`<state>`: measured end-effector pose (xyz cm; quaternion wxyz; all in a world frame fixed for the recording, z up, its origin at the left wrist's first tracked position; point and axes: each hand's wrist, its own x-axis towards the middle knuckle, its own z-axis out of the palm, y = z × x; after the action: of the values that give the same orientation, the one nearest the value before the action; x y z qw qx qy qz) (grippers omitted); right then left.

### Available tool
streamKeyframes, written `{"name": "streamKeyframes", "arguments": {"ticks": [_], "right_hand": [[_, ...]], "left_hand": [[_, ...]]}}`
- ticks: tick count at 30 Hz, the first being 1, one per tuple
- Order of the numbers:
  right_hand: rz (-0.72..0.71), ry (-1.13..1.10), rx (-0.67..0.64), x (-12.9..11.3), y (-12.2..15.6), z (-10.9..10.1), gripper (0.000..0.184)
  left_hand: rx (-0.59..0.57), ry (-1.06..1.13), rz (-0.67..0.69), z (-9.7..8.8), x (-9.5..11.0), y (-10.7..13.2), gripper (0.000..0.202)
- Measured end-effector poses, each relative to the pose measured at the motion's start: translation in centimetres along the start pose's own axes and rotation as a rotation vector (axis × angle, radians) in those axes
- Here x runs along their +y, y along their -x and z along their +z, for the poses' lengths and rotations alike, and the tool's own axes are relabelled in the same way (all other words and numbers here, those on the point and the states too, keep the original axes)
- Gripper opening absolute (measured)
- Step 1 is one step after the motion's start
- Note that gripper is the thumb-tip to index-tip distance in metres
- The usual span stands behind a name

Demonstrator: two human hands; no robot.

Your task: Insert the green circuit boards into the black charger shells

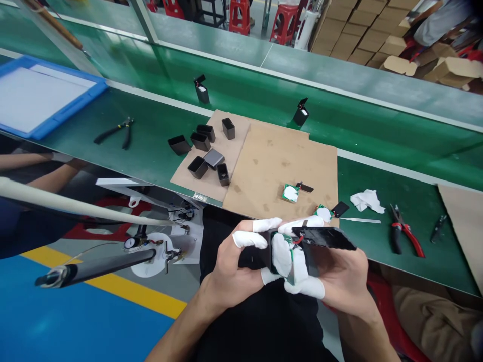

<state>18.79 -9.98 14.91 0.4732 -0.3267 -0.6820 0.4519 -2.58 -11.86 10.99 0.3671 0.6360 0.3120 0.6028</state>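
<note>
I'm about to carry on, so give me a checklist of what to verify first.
1. Unit held by left hand and right hand: ok.
2. White covers on the gripping fingers: ok.
3. Black panel folded onto the unit: not ok, it juts out rightward.
4. Red wires unpinched: cannot tell, partly hidden.
5. Red-and-black pliers apart from both hands: ok, on the green bench.
</note>
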Motion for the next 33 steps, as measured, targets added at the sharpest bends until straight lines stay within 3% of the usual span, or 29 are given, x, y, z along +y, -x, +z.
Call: {"name": "streamKeyframes", "arguments": {"ticks": [19, 25, 33], "right_hand": [[0.001, 0.015, -0.020, -0.1, -0.5, 0.6, 0.070], [0.011, 0.024, -0.020, -0.1, -0.7, 1.2, 0.062], [0.031, -0.018, 0.065, 1.0, 0.5, 1.6, 0.059]], "left_hand": [[0.009, -0.058, 0.000, -0.1, -0.1, 0.0, 0.051], [0.017, -0.029, -0.004, -0.1, -0.4, 0.5, 0.051], [0.040, 0.057, -0.067, 0.2, -0.3, 0.6, 0.056]]}}
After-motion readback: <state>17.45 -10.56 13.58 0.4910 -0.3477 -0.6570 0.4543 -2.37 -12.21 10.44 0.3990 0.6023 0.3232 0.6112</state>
